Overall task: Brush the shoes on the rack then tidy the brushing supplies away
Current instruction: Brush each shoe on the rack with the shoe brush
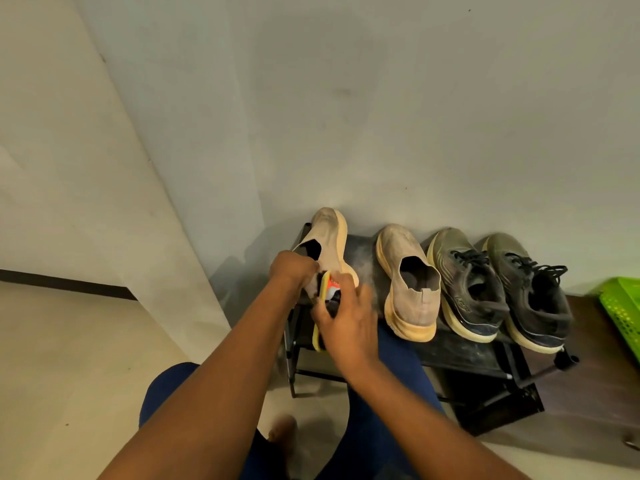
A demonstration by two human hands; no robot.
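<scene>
I've got the left hand (pixel 294 268) curled round the heel end of the beige shoe (pixel 329 237), holding it tilted on its side above the left end of the rack (pixel 460 351), toe pointing toward the wall. The right hand (pixel 346 320) has its fingers curled on the yellow brush (pixel 320 306), bristles against the shoe's side nr the heel; exact bristle contact is partly hidden by my fingers.

Its mate, the second beige shoe (pixel 408 289), sits on the top shelf just beside, then the two dark lace-up shoes (pixel 498 289) further right. A green basket (pixel 623 306) shows at the right edge, prob where the brush goes later, tho I can't confirm.

To do this step well, imo: keep the left grip firm so the shoe doesn't twist, use short strokes away from the opening so dust doesn't drop inside, and work heel to toe. Then turn the shoe for the other side and the sole edge. Brush off to the side of the rack, not over the other shoes. Task looks early; three shoes appear not yet brushed.
</scene>
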